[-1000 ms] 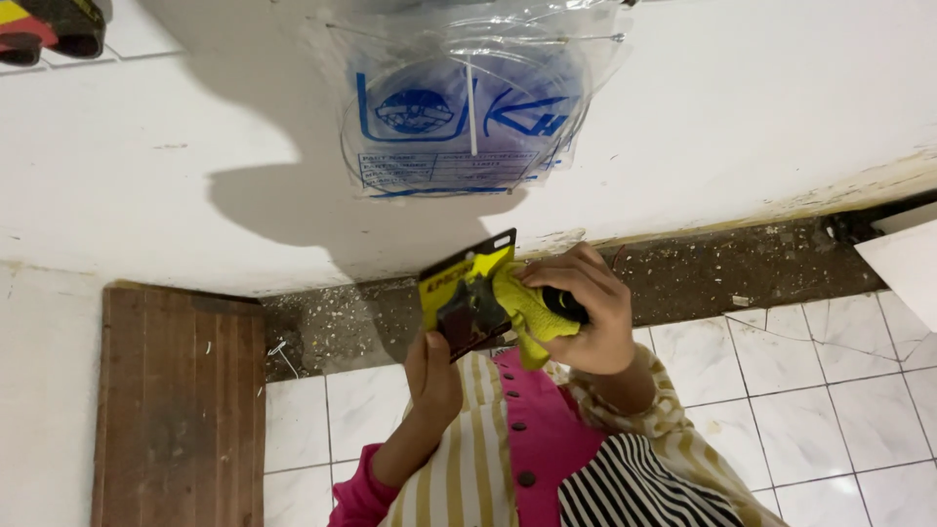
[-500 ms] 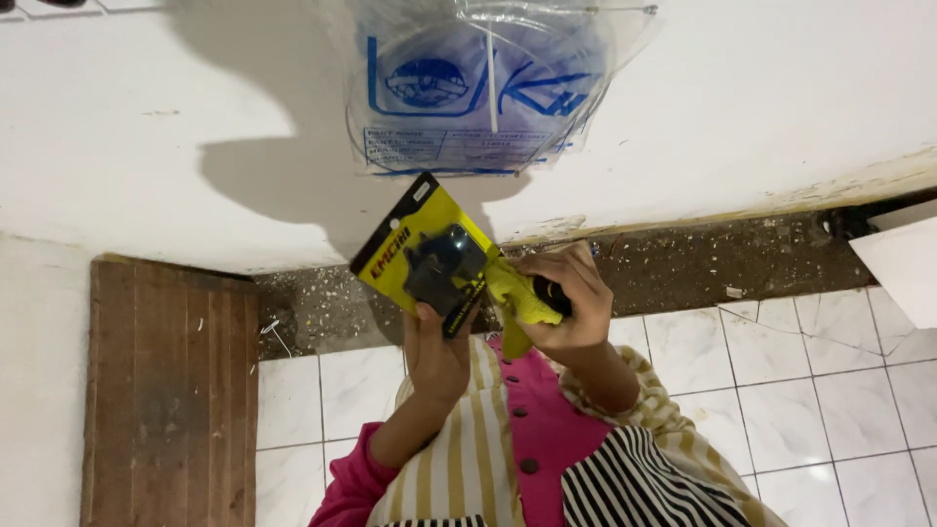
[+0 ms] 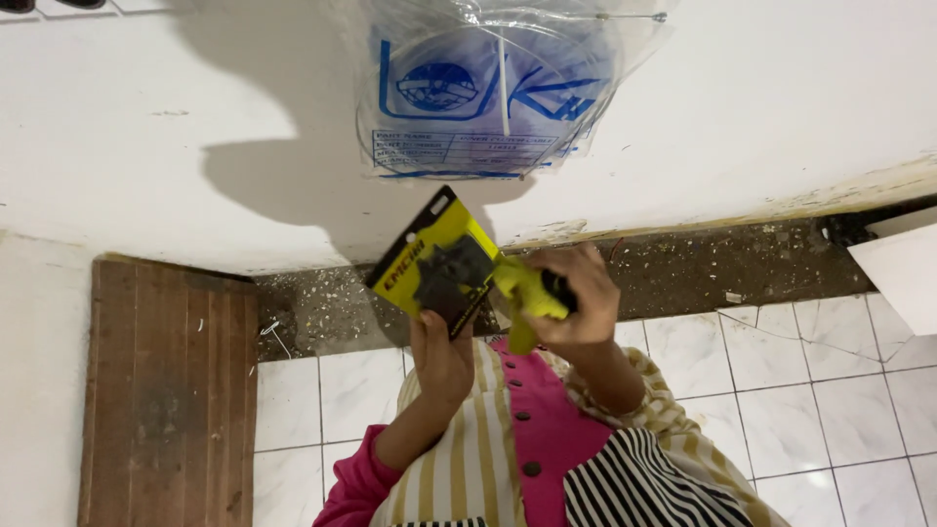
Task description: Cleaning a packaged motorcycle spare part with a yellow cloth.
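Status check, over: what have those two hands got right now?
Left hand grips yellow blister card with dark part. Right hand wraps yellow-green tool beside it. Clear plastic bag hangs above, apart.

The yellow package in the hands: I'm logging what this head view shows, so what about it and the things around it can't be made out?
- Yellow package, head view: its lower corner is covered by the left hand.
- Yellow-green object: the right hand wraps it, so its kind stays unclear.
- Clear plastic bag: cut off by the top edge.
- White sheet: cut off at the right edge.
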